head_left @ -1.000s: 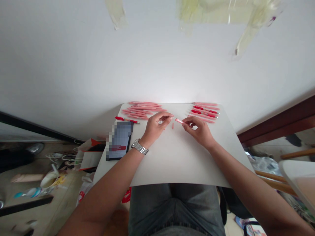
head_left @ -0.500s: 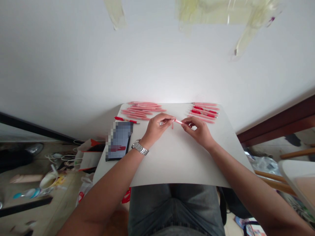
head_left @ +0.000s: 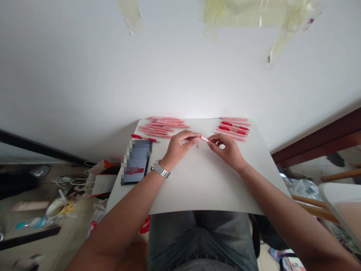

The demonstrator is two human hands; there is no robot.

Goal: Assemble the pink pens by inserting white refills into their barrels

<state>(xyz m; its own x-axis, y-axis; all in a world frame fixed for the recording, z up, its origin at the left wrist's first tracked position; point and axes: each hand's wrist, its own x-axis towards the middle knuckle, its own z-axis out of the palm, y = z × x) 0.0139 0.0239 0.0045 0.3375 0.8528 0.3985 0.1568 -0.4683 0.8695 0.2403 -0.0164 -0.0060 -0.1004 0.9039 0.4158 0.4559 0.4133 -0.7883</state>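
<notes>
My left hand (head_left: 180, 146) and my right hand (head_left: 227, 148) meet over the far middle of a small white table (head_left: 203, 188). Both are closed in a pinch. My right hand grips a pink pen barrel (head_left: 205, 139) that points left toward my left fingertips. My left fingers pinch a small part at the barrel's end, too small to name. A short pink piece (head_left: 197, 143) lies on the table just below the fingertips. A silver watch (head_left: 160, 168) is on my left wrist.
Several pink pen parts (head_left: 165, 126) lie at the table's far left, several red-and-pink pens (head_left: 234, 128) at the far right. One red pen (head_left: 143, 137) and a dark phone (head_left: 137, 161) sit at the left edge. Bags and clutter (head_left: 70, 192) lie on the floor, left.
My left hand moved right until its fingertips met the end of the barrel held in my right hand. The two hands have stayed joined since half a second ago.
</notes>
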